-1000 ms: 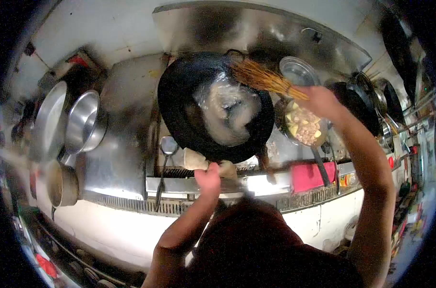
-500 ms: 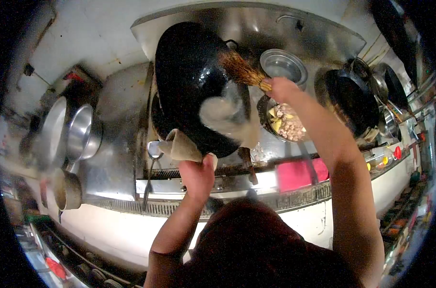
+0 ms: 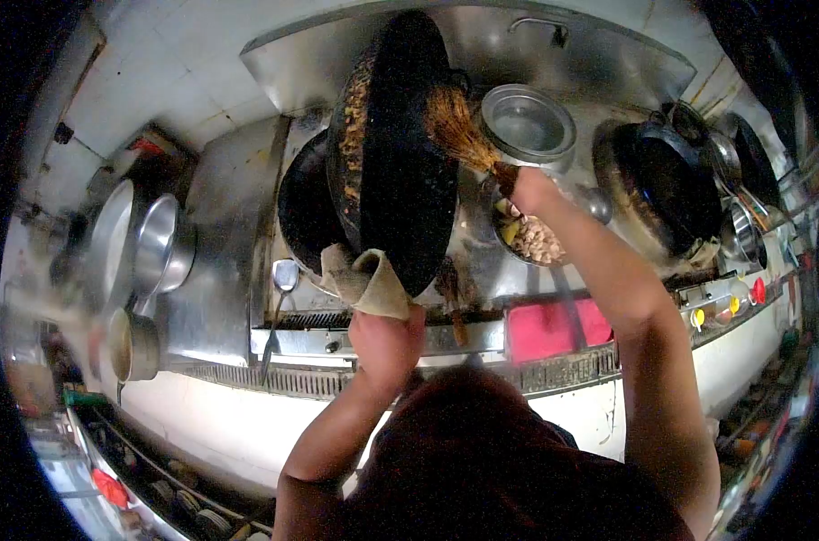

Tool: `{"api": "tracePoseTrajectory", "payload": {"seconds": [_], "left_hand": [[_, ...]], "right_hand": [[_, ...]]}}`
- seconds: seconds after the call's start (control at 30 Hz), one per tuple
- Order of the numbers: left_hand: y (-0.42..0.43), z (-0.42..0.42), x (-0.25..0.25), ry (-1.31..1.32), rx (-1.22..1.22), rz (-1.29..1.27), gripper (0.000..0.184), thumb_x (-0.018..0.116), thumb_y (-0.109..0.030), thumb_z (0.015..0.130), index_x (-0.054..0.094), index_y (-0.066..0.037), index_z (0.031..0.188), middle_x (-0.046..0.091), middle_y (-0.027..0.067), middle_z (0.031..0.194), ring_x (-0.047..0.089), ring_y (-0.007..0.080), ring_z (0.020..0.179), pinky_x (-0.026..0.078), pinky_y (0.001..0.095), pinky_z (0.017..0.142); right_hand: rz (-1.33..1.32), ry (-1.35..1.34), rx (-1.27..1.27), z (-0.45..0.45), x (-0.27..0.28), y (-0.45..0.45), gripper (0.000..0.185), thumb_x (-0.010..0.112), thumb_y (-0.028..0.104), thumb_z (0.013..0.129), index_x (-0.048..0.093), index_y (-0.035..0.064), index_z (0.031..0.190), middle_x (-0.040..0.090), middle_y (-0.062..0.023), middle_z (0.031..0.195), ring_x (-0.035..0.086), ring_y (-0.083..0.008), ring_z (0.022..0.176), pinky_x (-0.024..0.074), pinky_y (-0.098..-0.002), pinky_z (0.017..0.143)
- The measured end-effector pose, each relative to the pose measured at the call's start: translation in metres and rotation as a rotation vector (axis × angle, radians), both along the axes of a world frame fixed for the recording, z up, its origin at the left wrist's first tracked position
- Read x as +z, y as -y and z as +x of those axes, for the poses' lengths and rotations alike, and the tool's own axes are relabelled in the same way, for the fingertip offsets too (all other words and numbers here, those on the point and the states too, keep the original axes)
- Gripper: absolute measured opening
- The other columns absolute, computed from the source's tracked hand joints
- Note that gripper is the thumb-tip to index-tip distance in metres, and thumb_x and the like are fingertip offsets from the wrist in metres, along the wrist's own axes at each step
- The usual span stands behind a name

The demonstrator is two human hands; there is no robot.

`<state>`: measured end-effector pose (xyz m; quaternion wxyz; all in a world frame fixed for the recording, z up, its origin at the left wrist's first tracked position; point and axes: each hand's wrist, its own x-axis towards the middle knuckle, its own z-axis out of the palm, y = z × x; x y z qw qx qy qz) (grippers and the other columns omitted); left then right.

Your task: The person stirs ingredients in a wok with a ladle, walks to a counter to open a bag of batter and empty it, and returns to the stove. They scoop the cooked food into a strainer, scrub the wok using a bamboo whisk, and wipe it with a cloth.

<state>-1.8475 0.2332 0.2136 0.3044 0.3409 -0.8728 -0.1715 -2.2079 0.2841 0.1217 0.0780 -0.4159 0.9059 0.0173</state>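
A big black wok (image 3: 405, 180) is tipped steeply up on its side above the stove opening, its brown-stained underside facing left. My left hand (image 3: 387, 343) grips its near rim through a folded beige cloth (image 3: 369, 284). In my right hand (image 3: 534, 191) is the bound end of a bamboo brush (image 3: 459, 131), whose bristles are at the wok's right edge. No water shows inside the wok. Right of it, a pan (image 3: 533, 242) holds pale chopped pieces and some yellow ones, partly hidden by my right forearm.
A metal pot (image 3: 529, 124) of clear liquid stands behind the pan. Another dark wok (image 3: 671, 185) is at the right. A pink cloth (image 3: 543, 332) and a ladle (image 3: 285, 275) lie along the front. Metal bowls (image 3: 157, 243) stand at the left.
The wok has gone from lying nearly level to tipped up on its side, and the water in it is gone from view. My right hand and the brush have moved left.
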Motion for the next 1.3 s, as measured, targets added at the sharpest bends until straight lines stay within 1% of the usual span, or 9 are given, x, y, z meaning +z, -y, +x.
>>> {"api": "tracePoseTrajectory", "payload": {"seconds": [0.23, 0.4, 0.53, 0.77, 0.9, 0.97, 1.13, 1.23, 1.3], "left_hand": [[0.086, 0.045, -0.061, -0.258, 0.133, 0.248, 0.033, 0.062, -0.013, 0.065, 0.048, 0.002, 0.091, 0.056, 0.0137, 0.077, 0.055, 0.0313, 0.07, 0.045, 0.0327, 0.068], [0.149, 0.084, -0.087, -0.663, 0.292, 1.0, 0.022, 0.059, -0.013, 0.071, 0.046, -0.002, 0.087, 0.05, 0.0052, 0.077, 0.051, 0.019, 0.069, 0.044, 0.0327, 0.06], [0.138, 0.094, -0.099, -0.845, 0.319, 1.152, 0.03, 0.058, -0.015, 0.074, 0.04, -0.004, 0.096, 0.048, 0.0057, 0.081, 0.051, 0.0192, 0.068, 0.043, 0.0342, 0.051], [0.145, 0.077, -0.128, -0.774, 0.397, 1.267, 0.038, 0.054, -0.014, 0.078, 0.033, -0.004, 0.108, 0.043, 0.0125, 0.098, 0.047, 0.024, 0.082, 0.04, 0.041, 0.065], [0.153, 0.072, -0.147, -0.802, 0.339, 1.347, 0.037, 0.054, -0.016, 0.078, 0.034, -0.003, 0.106, 0.045, 0.0127, 0.1, 0.05, 0.0241, 0.084, 0.042, 0.0406, 0.061], [0.146, 0.067, -0.146, -0.91, 0.299, 1.401, 0.029, 0.053, -0.015, 0.077, 0.039, -0.004, 0.1, 0.049, 0.0118, 0.095, 0.054, 0.0249, 0.079, 0.044, 0.0389, 0.055], [0.154, 0.069, -0.159, -0.818, 0.239, 1.424, 0.018, 0.05, -0.015, 0.076, 0.046, -0.005, 0.09, 0.053, 0.0085, 0.084, 0.057, 0.0251, 0.071, 0.046, 0.037, 0.051], [0.141, 0.062, -0.139, -0.813, 0.281, 1.417, 0.014, 0.049, -0.015, 0.075, 0.048, -0.005, 0.085, 0.054, 0.0069, 0.079, 0.057, 0.0237, 0.069, 0.046, 0.0361, 0.051], [0.139, 0.058, -0.135, -0.851, 0.332, 1.43, 0.013, 0.049, -0.015, 0.075, 0.049, -0.005, 0.083, 0.054, 0.0065, 0.078, 0.057, 0.0227, 0.068, 0.046, 0.0356, 0.05]], "right_hand": [[-0.088, 0.126, -0.002, 0.049, 0.042, 0.001, 0.047, 0.054, 0.03, 0.079, 0.046, 0.0093, 0.12, 0.058, -0.0211, 0.092, 0.057, -0.0355, 0.085, 0.0466, -0.0417, 0.074], [-0.94, -0.153, 0.134, 0.088, -0.044, -0.023, 0.044, 0.054, 0.038, 0.082, 0.045, 0.0228, 0.122, 0.062, -0.013, 0.079, 0.056, -0.0246, 0.057, 0.0438, -0.041, 0.051], [-0.795, 0.458, -0.288, 0.204, -0.002, -0.097, 0.046, 0.054, 0.027, 0.082, 0.044, 0.0147, 0.125, 0.06, -0.018, 0.073, 0.061, -0.0234, 0.064, 0.0481, -0.0345, 0.059], [-0.279, 0.181, -0.26, 0.259, -0.056, -0.129, 0.043, 0.052, 0.02, 0.083, 0.043, 0.0096, 0.124, 0.057, -0.0117, 0.084, 0.051, -0.0222, 0.063, 0.0439, -0.0343, 0.06], [-0.218, -0.072, -0.038, 0.21, -0.095, -0.19, 0.024, 0.05, 0.022, 0.079, 0.057, 0.0049, 0.096, 0.06, -0.0125, 0.087, 0.058, -0.0301, 0.074, 0.0464, -0.044, 0.061], [-0.211, 0.202, -0.492, 0.176, -0.003, -0.215, 0.027, 0.051, 0.026, 0.08, 0.058, 0.0065, 0.097, 0.061, -0.0117, 0.084, 0.059, -0.0298, 0.075, 0.0473, -0.0418, 0.065], [0.007, 0.063, -0.937, 0.098, -0.092, -0.361, 0.037, 0.059, 0.038, 0.075, 0.057, 0.0065, 0.094, 0.061, -0.0165, 0.086, 0.06, -0.0313, 0.081, 0.0478, -0.0408, 0.065], [-0.248, 0.125, -0.565, 0.09, -0.128, -0.394, 0.046, 0.057, 0.041, 0.075, 0.055, -0.0024, 0.089, 0.061, -0.018, 0.074, 0.061, -0.0281, 0.065, 0.0478, -0.0385, 0.062], [-0.126, 0.659, -0.907, 0.089, -0.081, -0.365, 0.037, 0.057, 0.034, 0.074, 0.056, -0.0018, 0.082, 0.06, -0.0167, 0.07, 0.06, -0.0264, 0.066, 0.047, -0.0369, 0.061]]}}
